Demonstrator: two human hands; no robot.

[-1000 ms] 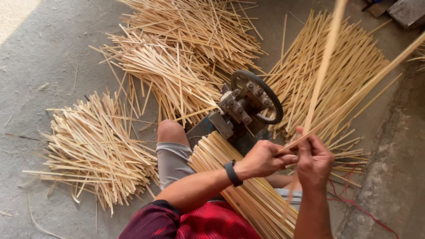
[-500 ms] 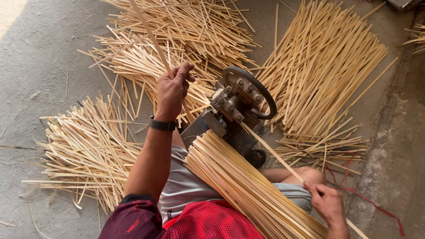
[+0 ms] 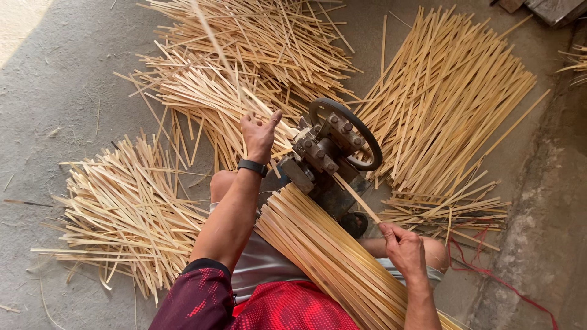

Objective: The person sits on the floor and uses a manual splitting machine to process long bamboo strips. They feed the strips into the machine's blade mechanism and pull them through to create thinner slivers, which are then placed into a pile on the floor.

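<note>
left hand: raised beside splitting machine, fingers spread apart, thin strip blurred above it, contact unclear. right hand: pinched on single bamboo slat feeding machine. unsplit bundle across lap: large part left. split strips heaped on floor, left and far side.

Head cam, steep down, close over lap.

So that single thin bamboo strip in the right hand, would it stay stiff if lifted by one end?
Probably not: the strip looks long and very thin, so it would likely flex. It seems light, since the right hand pinches it with fingertips alone.
</note>
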